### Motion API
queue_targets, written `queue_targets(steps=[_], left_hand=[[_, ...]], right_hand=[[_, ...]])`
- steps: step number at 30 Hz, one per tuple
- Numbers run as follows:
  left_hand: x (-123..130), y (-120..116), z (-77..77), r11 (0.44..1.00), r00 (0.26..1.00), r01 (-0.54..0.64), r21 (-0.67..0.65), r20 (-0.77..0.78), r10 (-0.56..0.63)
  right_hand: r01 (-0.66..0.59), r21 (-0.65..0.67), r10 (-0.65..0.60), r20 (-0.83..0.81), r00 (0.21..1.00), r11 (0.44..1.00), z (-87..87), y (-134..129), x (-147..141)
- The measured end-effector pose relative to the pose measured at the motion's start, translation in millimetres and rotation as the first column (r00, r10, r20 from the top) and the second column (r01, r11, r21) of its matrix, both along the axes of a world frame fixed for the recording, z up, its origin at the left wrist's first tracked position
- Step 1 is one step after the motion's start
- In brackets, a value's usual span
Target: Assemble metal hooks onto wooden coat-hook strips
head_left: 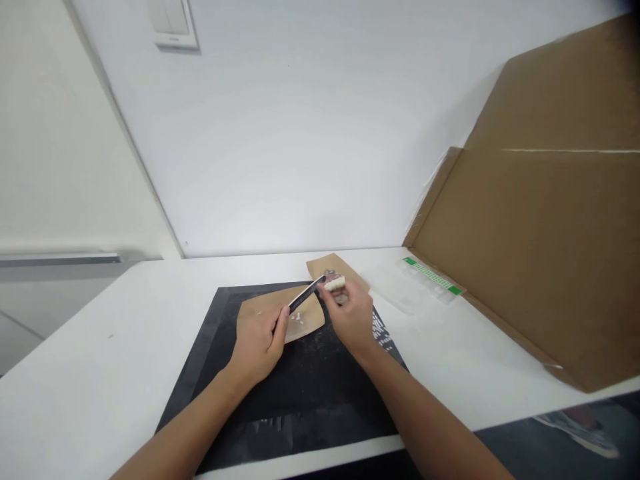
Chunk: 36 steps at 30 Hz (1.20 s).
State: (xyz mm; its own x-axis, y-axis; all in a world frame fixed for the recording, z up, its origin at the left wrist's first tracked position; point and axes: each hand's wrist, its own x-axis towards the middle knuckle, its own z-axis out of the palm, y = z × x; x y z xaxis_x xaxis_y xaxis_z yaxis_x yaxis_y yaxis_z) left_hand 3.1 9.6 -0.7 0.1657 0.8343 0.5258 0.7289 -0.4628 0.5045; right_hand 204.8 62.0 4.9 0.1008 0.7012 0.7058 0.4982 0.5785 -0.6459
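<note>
My left hand (pixel 260 337) is closed round a slim dark tool (pixel 306 294) with a pale edge, which slants up to the right. Its far end meets the fingertips of my right hand (pixel 350 313), which pinches a small cream-coloured piece (pixel 335 284). Under my left hand lies a curved brown sheet (pixel 267 303) with small white bits (pixel 297 319) on it. Another brown piece (pixel 333 263) lies behind my right hand, with a small clear or pinkish object partly hidden there. All this is over a black mat (pixel 310 393).
White marks or bits (pixel 380 333) lie at the mat's right side. A clear strip with green ends (pixel 433 277) rests on the white table (pixel 125 360). Large cardboard (pixel 540 253) stands at the right. A person's shoe (pixel 580 430) shows below the table's edge.
</note>
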Motion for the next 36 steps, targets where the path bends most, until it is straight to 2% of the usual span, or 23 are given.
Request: queue_targets(steps=[3,5,7,11,14,17,21,23,25,27,30,34,36], left_hand=[[-1,2,-1.3,1.0,1.0,-0.015,0.016,0.01,0.014],[-2,2,-2.1,0.999,1.0,-0.024,0.024,0.014,0.024],[-2,2,-2.3,0.999,0.999,-0.029,0.026,0.016,0.029],[0,-1,-0.8,1.0,1.0,-0.004,0.019,0.022,0.004],[1,-2,0.9,1.0,0.999,0.02,0.012,0.024,-0.021],[1,-3,1.8,1.0,0.999,0.018,0.012,0.03,-0.018],[-1,-1,1.3,1.0,0.999,-0.01,0.009,0.047,0.01],[-2,-1,0.7,1.0,0.999,-0.016,0.006,0.047,0.016],[-2,-1,0.6,1.0,0.999,-0.019,0.002,0.041,0.019],[-1,-1,1.2,1.0,0.999,-0.023,-0.002,0.036,0.023],[0,-3,3.4,1.0,0.999,-0.02,-0.009,0.034,0.02],[1,-3,5.6,1.0,0.999,-0.016,-0.017,0.041,0.016],[2,-3,5.5,1.0,0.999,-0.012,-0.021,0.044,0.013]], right_hand=[[-0.139,0.041,0.135,0.094,0.986,0.989,-2.3,-13,-15],[-0.177,0.037,0.172,0.108,0.979,0.983,-2.4,-17,-21],[-0.134,0.035,0.13,0.078,0.988,0.99,-0.7,-14,-18],[0.035,-0.033,-0.038,-0.095,0.995,0.999,4.5,4,2],[0.038,-0.058,-0.047,-0.15,0.988,0.998,5.6,12,11],[-0.042,-0.053,0.036,-0.113,0.993,0.998,3.7,6,4],[-0.235,-0.007,0.235,0.057,0.97,0.972,1.6,-12,-16],[-0.267,0.031,0.262,0.111,0.959,0.963,2.5,-16,-20],[-0.196,0.036,0.193,0.058,0.979,0.98,4.7,-14,-16],[-0.101,-0.005,0.101,-0.062,0.993,0.995,7.8,-7,-6],[-0.045,-0.054,0.034,-0.189,0.981,0.997,13.2,4,12],[0.058,-0.024,-0.062,-0.19,0.98,0.998,15.5,7,19],[0.03,-0.003,-0.03,-0.105,0.994,1.0,12.0,3,12]])
